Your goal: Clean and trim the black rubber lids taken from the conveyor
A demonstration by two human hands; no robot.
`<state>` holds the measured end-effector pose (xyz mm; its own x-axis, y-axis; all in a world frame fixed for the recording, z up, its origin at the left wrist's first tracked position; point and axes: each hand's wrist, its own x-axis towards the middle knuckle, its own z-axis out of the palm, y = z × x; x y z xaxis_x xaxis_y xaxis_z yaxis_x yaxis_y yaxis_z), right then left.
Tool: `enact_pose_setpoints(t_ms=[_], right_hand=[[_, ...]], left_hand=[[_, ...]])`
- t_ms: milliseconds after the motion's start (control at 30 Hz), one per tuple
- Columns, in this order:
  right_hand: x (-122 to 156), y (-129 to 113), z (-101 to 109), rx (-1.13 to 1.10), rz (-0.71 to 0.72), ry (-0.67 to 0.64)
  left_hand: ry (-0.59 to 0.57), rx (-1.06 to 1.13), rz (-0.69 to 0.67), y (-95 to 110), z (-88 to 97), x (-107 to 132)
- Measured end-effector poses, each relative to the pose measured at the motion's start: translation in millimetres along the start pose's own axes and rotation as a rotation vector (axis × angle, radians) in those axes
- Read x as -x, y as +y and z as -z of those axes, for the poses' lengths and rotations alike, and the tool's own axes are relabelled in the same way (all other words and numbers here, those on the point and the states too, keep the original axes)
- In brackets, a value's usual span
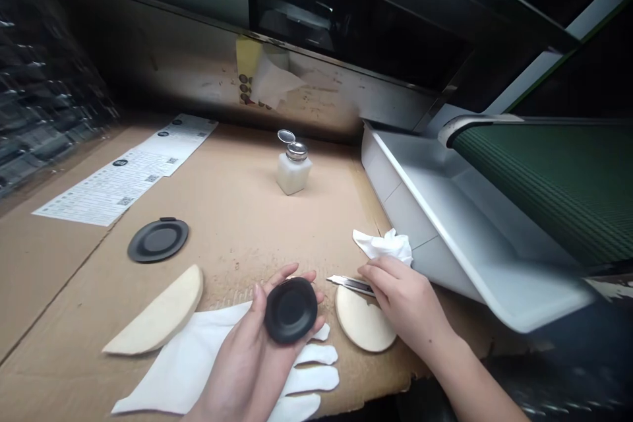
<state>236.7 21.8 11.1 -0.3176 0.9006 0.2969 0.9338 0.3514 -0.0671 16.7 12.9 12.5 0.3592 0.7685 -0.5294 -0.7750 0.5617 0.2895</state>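
A: What does the left hand [242, 359] do?
B: It grasps a black round disc [291, 310], with the fingers curved around the edge, above a white glove [198, 362].
A: And the right hand [405, 297]?
B: It is bent beside a small knife [350, 285], over a round cream pad [364, 320]. I cannot tell if it grips the knife. The disc is to its left, so the left hand is nearer.

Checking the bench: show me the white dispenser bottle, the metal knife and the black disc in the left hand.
White plastic dispenser bottle [293, 175], head view, body.
Slim metal utility knife [342, 281], head view, metal tip.
Round black disc [291, 310], head view, centre of face.
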Motion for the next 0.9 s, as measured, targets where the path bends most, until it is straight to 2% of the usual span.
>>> enact_pose_setpoints(t_ms=[133, 333, 533, 633, 733, 800, 900], right_hand=[[5.4, -4.6, 3.8, -0.101, -0.113, -0.144], [7.4, -4.8, 1.5, -0.219, -0.125, -0.204], [5.6, -2.7, -7.7, -0.153, -0.157, -0.229], [3.1, -4.6, -5.2, -0.146, -0.195, -0.162], [1.9, -19.1, 5.1, -0.162, -0.224, 0.064], [2.3, -37.2, 11.9, -0.165, -0.168, 0.193], [4.8, -68.7, 12.6, -0.22, -0.034, 0.192]], left_hand=[[0.007, 0.04, 0.072, 1.8, -0.4, 0.8], [-0.054, 0.113, 0.021, -2.3, 5.8, -2.1], [-0.104, 0.113, -0.024, -4.8, 10.6, 1.3], [-0.104, 0.077, -0.043, -4.8, 11.3, 2.8], [-0.105, 0.076, -0.05, -3.9, 10.2, 2.5], [-0.103, 0.106, -0.043, -3.2, 9.0, 1.7], [-0.104, 0.16, -0.036, -3.0, 8.3, 0.8]])
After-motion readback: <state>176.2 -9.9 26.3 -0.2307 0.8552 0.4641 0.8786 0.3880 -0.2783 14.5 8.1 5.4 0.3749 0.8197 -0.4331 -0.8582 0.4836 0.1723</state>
